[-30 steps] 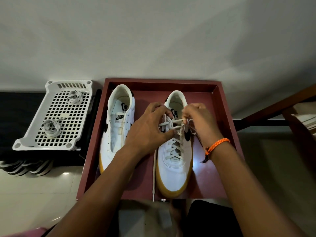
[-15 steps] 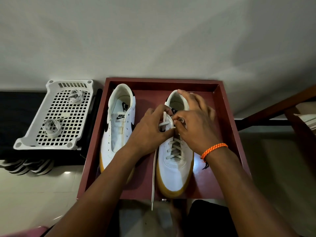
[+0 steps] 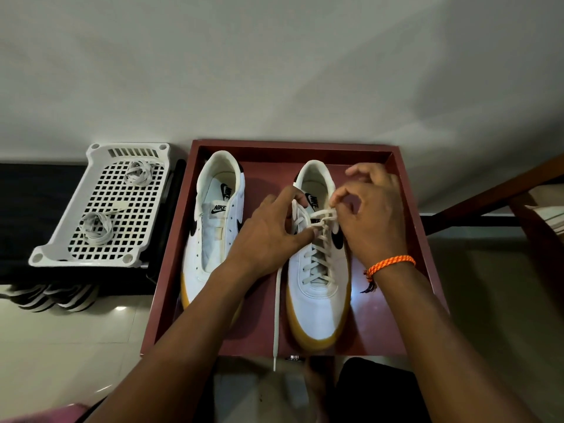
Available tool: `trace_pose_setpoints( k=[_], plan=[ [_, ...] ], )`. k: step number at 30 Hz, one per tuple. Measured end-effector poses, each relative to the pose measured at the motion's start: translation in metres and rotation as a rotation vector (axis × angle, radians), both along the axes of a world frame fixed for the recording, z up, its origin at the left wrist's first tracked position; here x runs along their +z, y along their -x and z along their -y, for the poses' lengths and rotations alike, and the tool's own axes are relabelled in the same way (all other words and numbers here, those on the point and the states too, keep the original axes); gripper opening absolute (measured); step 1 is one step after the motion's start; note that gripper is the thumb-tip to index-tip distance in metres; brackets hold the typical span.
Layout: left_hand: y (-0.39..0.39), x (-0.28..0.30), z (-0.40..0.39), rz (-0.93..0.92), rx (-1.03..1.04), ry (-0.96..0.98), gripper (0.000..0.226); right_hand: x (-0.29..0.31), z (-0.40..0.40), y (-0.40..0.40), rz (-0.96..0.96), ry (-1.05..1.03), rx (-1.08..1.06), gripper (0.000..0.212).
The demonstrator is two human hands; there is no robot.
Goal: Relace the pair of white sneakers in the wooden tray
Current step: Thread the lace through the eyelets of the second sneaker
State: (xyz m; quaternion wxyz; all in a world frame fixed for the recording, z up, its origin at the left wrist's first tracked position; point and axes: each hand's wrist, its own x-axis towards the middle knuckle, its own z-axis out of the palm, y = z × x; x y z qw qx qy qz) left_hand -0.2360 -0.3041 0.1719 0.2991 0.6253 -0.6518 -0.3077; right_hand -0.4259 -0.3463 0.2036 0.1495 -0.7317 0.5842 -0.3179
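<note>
Two sneakers [image 3: 317, 300] lie side by side in the tray [image 3: 409, 209]; left of the tray, a basket [image 3: 100, 206] holds two laces [image 3: 94, 228].

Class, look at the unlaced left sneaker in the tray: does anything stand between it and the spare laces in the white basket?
Nothing lies on the left sneaker itself. The tray wall and the basket rim stand between it and the two coiled laces. Both hands are on the right sneaker.
</note>
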Motion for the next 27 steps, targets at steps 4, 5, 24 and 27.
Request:
trace_pose_setpoints(
  k=[4, 5, 24, 27],
  plan=[
    [0.001, 0.0, -0.001, -0.008, -0.002, -0.003, 0.047, 0.004, -0.012, -0.017, -0.129, -0.02, 0.152, 0.019],
    [0.001, 0.0, -0.001, -0.011, 0.001, -0.005, 0.047, 0.003, -0.014, -0.02, -0.19, -0.041, 0.168, 0.017],
    [0.002, 0.003, 0.0, -0.021, 0.002, -0.031, 0.048, 0.006, -0.005, -0.009, -0.063, -0.257, 0.116, 0.01],
    [0.001, 0.004, 0.001, -0.03, -0.003, -0.046, 0.047, 0.014, 0.004, 0.003, -0.037, -0.16, -0.012, 0.009]
  ],
)
